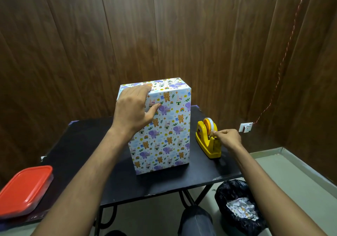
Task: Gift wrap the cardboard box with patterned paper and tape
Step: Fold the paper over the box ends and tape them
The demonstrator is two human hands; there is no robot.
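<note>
A tall box covered in white paper with bears, elephants and rainbows stands upright in the middle of the black table. My left hand rests on its top left corner, fingers over the top edge and thumb against the front face. To the right of the box sits a yellow tape dispenser with a roll of tape. My right hand is at the dispenser's front, pinching the tape end between thumb and fingertips.
A red-lidded plastic container lies at the table's near left corner. A black-lined bin with paper scraps stands on the floor at the lower right. Wood-panelled walls close in behind, with a wall socket on the right.
</note>
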